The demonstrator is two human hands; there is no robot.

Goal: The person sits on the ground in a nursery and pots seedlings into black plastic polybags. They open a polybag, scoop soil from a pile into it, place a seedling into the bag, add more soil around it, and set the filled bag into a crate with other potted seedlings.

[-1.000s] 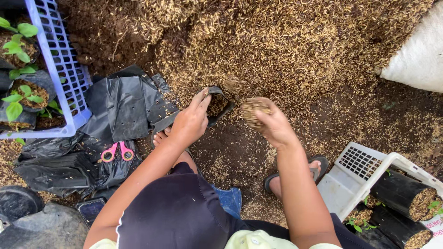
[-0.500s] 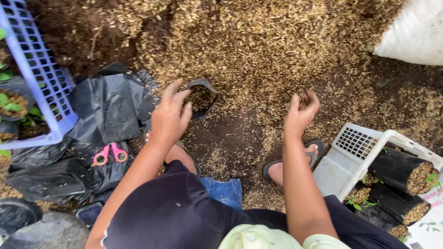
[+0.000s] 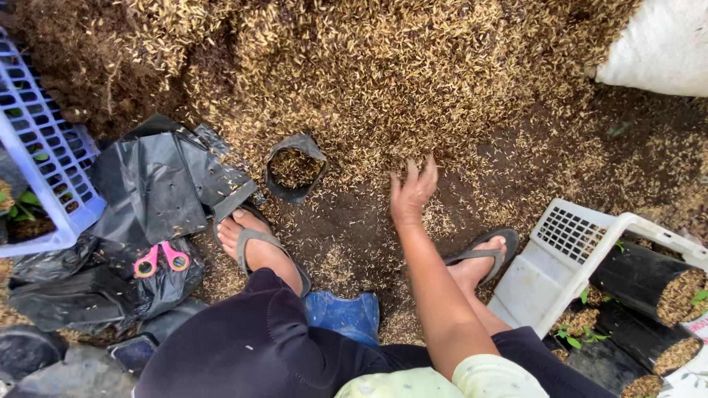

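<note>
A wide heap of dry, straw-coloured husks (image 3: 383, 66) mixed with dark crumbly soil fills the upper ground, coarse and loose. At the top right lies a white woven sack (image 3: 664, 44), rounded and bulging. A blue plastic lattice crate (image 3: 44, 169) with green seedlings sits at the left edge; a white plastic crate (image 3: 582, 258) at the right lies tipped, with black cylindrical grow bags (image 3: 641, 280) packed with husk mix beside it. A stack of flat, glossy black plastic bags (image 3: 162, 184) lies by the left foot, with crumpled ones below it. The person squats on a small blue stool (image 3: 343, 317) in grey flip-flops.

The right hand (image 3: 411, 193) reaches toward the foot of the heap, fingers spread loosely and slightly curled, holding nothing, fingertips at the husks. The left hand is out of view.

1 small black grow bag (image 3: 293, 168) stands upright and open, partly filled with husk mix, just left of the hand and apart from it. Pink-handled scissors (image 3: 161, 259) rest on the crumpled black plastic.
</note>
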